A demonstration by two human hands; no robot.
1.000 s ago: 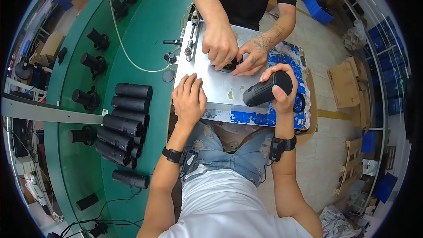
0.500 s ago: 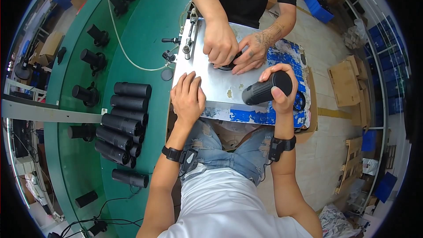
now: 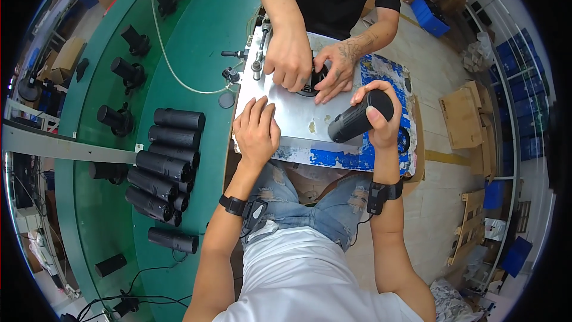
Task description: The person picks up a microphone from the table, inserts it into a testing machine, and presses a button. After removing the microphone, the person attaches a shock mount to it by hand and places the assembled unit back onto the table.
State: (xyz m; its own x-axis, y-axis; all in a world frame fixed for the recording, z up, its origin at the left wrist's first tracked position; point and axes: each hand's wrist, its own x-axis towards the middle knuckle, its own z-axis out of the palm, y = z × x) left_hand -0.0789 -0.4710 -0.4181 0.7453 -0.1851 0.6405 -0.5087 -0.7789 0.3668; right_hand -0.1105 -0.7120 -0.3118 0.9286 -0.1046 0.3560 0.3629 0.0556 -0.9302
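Note:
My right hand (image 3: pixel 380 116) is wrapped round a black cylinder (image 3: pixel 351 120) with a fine-patterned side and a flat round end. It is held tilted above the near right part of a metal work plate (image 3: pixel 286 125). My left hand (image 3: pixel 256 131) rests with fingers stretched out on the plate's near left corner and holds nothing. Across from me, a co-worker's two hands (image 3: pixel 291 62) are at a black round part (image 3: pixel 310 88) on the plate, which their fingers partly cover.
Several similar black cylinders (image 3: pixel 164 166) lie stacked on the green bench (image 3: pixel 199 62) at left. More black units on round bases (image 3: pixel 136 40) line its far side. A clamp (image 3: pixel 258 62) stands at the plate's left edge, beside a pale hose (image 3: pixel 173 77). Cardboard (image 3: pixel 462 120) stands at right.
The co-worker's near-side hand at left has shifted slightly over the round part, showing more of it. My two hands and the held cylinder are almost unmoved.

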